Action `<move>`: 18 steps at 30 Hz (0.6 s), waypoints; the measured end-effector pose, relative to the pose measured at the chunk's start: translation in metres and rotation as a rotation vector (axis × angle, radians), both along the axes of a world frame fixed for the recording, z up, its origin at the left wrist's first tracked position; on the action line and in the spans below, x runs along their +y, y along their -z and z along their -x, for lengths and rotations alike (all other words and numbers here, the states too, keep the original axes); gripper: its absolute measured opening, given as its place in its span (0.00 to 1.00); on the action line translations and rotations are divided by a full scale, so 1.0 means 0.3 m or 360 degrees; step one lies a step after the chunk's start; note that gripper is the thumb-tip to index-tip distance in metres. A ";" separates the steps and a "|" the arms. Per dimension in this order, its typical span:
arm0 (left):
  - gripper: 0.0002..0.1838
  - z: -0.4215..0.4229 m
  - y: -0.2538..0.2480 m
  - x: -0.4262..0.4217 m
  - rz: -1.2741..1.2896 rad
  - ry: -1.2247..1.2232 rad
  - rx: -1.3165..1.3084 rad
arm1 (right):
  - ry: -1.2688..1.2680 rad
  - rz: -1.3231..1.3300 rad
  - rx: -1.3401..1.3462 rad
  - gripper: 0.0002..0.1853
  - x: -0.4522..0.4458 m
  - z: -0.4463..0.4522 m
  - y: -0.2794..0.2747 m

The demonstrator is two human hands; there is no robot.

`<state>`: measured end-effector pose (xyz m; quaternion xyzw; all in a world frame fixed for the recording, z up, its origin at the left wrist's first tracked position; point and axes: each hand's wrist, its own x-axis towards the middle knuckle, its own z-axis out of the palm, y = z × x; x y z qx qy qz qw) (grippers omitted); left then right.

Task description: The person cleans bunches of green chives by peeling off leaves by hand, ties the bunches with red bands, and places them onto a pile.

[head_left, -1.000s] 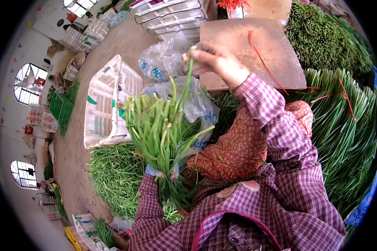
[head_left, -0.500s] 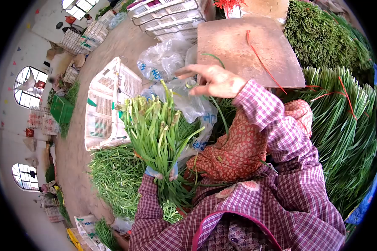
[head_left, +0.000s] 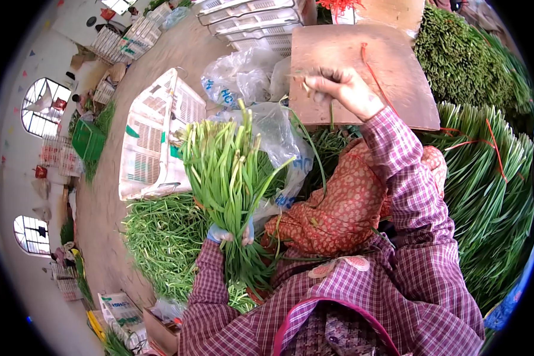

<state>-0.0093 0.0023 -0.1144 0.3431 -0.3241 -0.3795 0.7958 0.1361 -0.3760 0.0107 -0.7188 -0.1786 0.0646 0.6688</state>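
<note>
In the head view, my left hand (head_left: 220,233), in a pale blue glove, is wrapped round a bunch of flat-leaved green stalks (head_left: 222,166), like garlic chives. Their pale cut ends point up and away from me, while the leaf tips hang towards my lap. My bare right hand (head_left: 345,89) is raised over the near part of a brown board (head_left: 320,50). Its fingers are curled together at the tips, and a small bit may be pinched there, too blurred to name. One long green blade (head_left: 312,151) hangs beside the bunch.
A pile of loose greens (head_left: 160,237) lies at left, below a tilted white plastic crate (head_left: 154,136). Clear plastic bags (head_left: 243,74) lie beyond the bunch. Long green bundles (head_left: 480,196) with red ties (head_left: 496,151) are heaped at right. Stacked crates (head_left: 255,24) stand at the back.
My right hand has moved right and up, from near the plastic bags to over the board, and its spread fingers have curled in. My left hand still holds the bunch.
</note>
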 end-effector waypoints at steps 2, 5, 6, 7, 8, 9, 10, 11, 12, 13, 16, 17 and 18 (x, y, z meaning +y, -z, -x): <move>0.19 0.000 0.013 0.007 -0.0064 -0.0054 0.0046 | -0.0022 0.0225 -0.0139 0.20 0.013 0.029 0.035; 0.20 0.005 0.033 0.023 -0.0209 -0.0157 0.0121 | 0.0623 0.1117 -0.0765 0.13 0.055 0.094 0.047; 0.21 0.018 0.032 0.023 -0.0278 -0.0239 0.0203 | 0.0605 0.1114 -0.0763 0.13 0.070 0.114 0.009; 0.22 0.019 0.028 0.021 -0.0338 -0.0219 0.0295 | 0.0538 0.0910 -0.0782 0.12 0.087 0.138 -0.035; 0.22 0.022 0.021 0.016 -0.0341 -0.0221 0.0301 | 0.0481 0.0709 -0.0801 0.11 0.106 0.160 -0.069; 0.22 0.020 0.017 0.008 -0.0370 -0.0269 0.0319 | 0.0421 0.0554 -0.0953 0.09 0.131 0.189 -0.084; 0.23 0.019 0.017 0.001 -0.0397 -0.0317 0.0337 | 0.0318 0.0393 -0.0880 0.08 0.162 0.215 -0.083; 0.24 0.022 0.026 0.001 -0.0394 -0.0339 0.0408 | 0.0261 0.0300 -0.0907 0.08 0.201 0.234 -0.060; 0.24 0.025 0.022 -0.005 -0.0392 -0.0342 0.0410 | 0.0204 0.0202 -0.0933 0.07 0.241 0.250 -0.026; 0.24 0.027 0.014 -0.013 -0.0425 -0.0395 0.0442 | 0.0220 0.0266 -0.0923 0.07 0.271 0.263 0.003; 0.25 0.037 -0.002 -0.040 -0.0445 -0.0461 0.0558 | 0.0285 0.0379 -0.0770 0.10 0.333 0.291 0.049; 0.25 0.042 -0.011 -0.046 -0.0518 -0.0519 0.0549 | 0.0306 0.0415 -0.0735 0.12 0.350 0.296 0.060; 0.26 0.048 -0.022 -0.054 -0.0590 -0.0576 0.0540 | 0.0328 0.0452 -0.0698 0.14 0.362 0.301 0.066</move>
